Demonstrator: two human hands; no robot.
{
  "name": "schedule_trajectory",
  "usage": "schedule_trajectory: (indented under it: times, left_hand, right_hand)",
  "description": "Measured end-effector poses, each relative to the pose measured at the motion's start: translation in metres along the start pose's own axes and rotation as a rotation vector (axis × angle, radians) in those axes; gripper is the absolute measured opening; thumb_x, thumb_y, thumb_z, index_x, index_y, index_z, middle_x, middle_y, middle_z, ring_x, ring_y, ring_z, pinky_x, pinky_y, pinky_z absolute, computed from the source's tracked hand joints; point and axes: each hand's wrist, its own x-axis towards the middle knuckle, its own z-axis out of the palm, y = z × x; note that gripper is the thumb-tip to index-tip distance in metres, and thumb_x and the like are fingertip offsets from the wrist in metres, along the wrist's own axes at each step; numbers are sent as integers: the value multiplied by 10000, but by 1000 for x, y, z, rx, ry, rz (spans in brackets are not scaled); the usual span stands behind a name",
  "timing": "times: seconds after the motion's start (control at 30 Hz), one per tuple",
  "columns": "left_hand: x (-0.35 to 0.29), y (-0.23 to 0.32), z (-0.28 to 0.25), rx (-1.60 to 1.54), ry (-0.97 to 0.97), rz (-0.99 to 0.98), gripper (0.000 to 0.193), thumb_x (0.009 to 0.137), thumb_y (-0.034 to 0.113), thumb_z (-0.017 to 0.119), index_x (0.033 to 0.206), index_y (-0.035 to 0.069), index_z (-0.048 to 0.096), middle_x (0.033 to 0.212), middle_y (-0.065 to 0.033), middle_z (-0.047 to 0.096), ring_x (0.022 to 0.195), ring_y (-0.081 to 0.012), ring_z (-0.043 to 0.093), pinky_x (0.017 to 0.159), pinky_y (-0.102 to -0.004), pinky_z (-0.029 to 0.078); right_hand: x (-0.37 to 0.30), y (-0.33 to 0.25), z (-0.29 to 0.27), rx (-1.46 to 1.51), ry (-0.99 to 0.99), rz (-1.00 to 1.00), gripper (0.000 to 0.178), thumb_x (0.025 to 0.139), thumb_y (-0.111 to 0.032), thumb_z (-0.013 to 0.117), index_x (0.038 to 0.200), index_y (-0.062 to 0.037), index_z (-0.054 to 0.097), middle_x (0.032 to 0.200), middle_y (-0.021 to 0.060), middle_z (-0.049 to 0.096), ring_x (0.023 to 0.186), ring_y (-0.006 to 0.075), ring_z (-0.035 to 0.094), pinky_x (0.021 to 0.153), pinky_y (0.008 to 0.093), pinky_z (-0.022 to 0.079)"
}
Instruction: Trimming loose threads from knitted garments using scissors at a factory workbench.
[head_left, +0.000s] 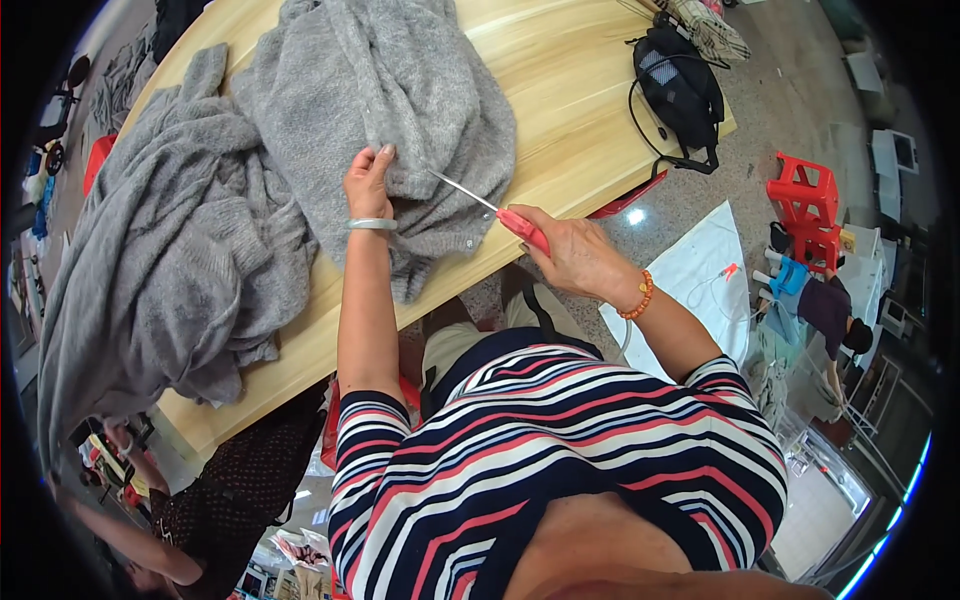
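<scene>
A fuzzy grey knit sweater (440, 90) lies spread on the table before me, with a sleeve running down its middle. My left hand (370, 182) is closed at that sleeve's lower end, thumb and fingers pinching the knit. In my right hand (580, 255) is a pair of red-handled scissors (524, 231), gripped by the handle. Their thin metal blades point up and left, with the tip at the knit just right of my left hand. The blades look closed together, and part of the handle is hidden in my palm.
More grey knitwear (190, 220) is heaped on the left, hanging over the edge of the wooden table (570, 90). A black bag (680, 95) with a cord lies at the table's right end. Red stools (805, 200) stand beyond. A co-worker (225, 490) is at lower left, another (825, 310) far right.
</scene>
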Motion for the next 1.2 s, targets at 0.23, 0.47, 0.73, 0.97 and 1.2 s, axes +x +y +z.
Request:
schedule_trajectory:
  times: [0.23,0.47,0.73,0.97,1.2]
  left_hand:
    - [-17,-11,5,102,17,109,49,822,-11,717,845,10,680,787,10,646,688,-57,552,650,-196,437]
    - [4,15,-9,107,-59,-40,215,875,84,690,1064,-3,634,925,7,654,793,-58,578,681,-208,455]
    - [48,50,-3,66,-75,-214,266,837,91,726,1077,49,620,922,-9,672,744,-97,611,618,-244,471]
    - [46,32,-1,269,-79,23,123,770,-42,738,880,0,702,820,-18,686,696,-78,602,674,-204,487]
    - [47,25,-9,138,-89,74,154,796,-46,702,945,-10,696,893,-38,698,776,-101,626,748,-229,490]
  right_hand:
    - [17,-10,-1,-26,24,-17,430,899,-215,573,1307,-118,481,813,231,661,789,426,642,750,508,500]
    - [22,-7,4,56,74,-64,429,896,-182,569,1311,-131,475,828,228,659,778,417,642,724,497,508]
    - [38,-19,2,56,96,-59,438,902,-179,564,1325,-135,463,862,232,660,811,417,642,738,496,507]
    - [66,-35,-8,-21,125,-12,437,869,-219,608,1277,-111,492,827,222,667,798,416,650,735,487,513]
    - [75,-41,-8,-73,102,-21,404,868,-211,604,1235,-68,515,834,219,671,818,391,661,746,477,515]
